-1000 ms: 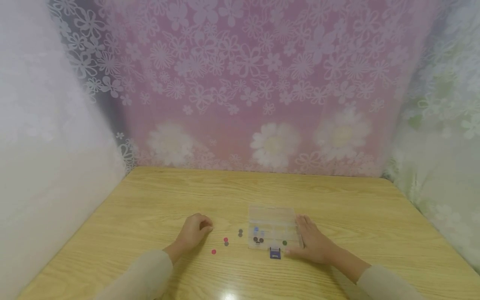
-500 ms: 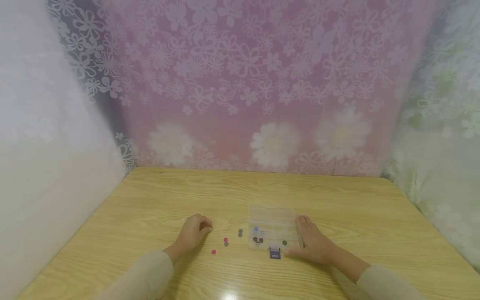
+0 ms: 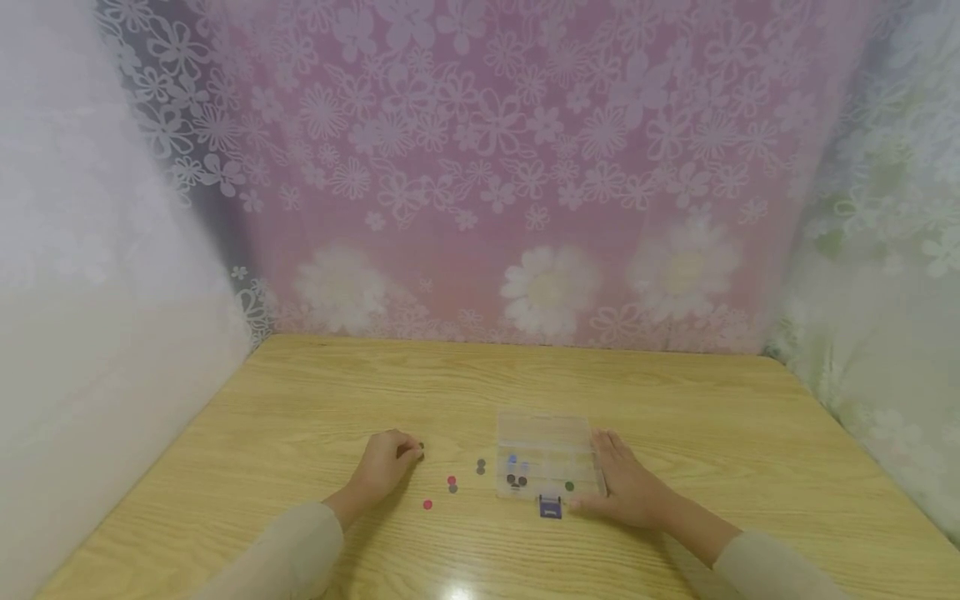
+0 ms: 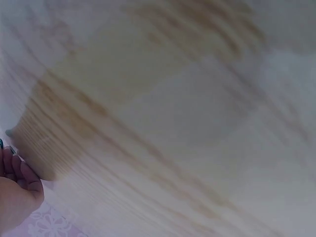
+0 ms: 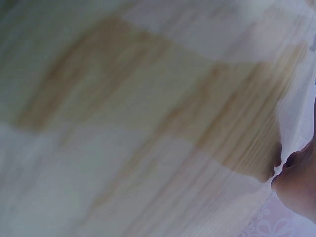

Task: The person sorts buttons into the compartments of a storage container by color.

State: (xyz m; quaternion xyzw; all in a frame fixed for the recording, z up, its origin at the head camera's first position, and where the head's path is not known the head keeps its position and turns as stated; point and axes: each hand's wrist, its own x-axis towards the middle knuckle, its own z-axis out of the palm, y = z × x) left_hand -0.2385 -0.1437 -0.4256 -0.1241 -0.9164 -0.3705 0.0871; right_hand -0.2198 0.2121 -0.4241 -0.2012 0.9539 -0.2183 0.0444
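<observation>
Between the thumb and fingertips of my left hand (image 3: 386,462) a small dark disc (image 3: 422,446) is pinched, just above the tabletop; its face is mostly covered by the fingers. The left wrist view shows that hand (image 4: 17,197) only at its lower left edge. My right hand (image 3: 630,483) rests against the right side of a clear plastic divided box (image 3: 543,429), fingers straight along the side and thumb by the front edge. Inside the box lie two dark discs (image 3: 517,480), a green disc (image 3: 569,486) and blue pieces (image 3: 512,459). A blue latch (image 3: 551,507) sticks out at its front.
Loose discs lie between the left hand and the box: a grey pair (image 3: 481,467), a red disc (image 3: 452,480) touching a grey one, and another red disc (image 3: 427,504) nearer the front. Floral curtains (image 3: 525,167) surround the wooden table (image 3: 337,375).
The left fingertips have shifted slightly, and a dark disc now shows at their tips where it was hidden before. The right hand and the box stay in place.
</observation>
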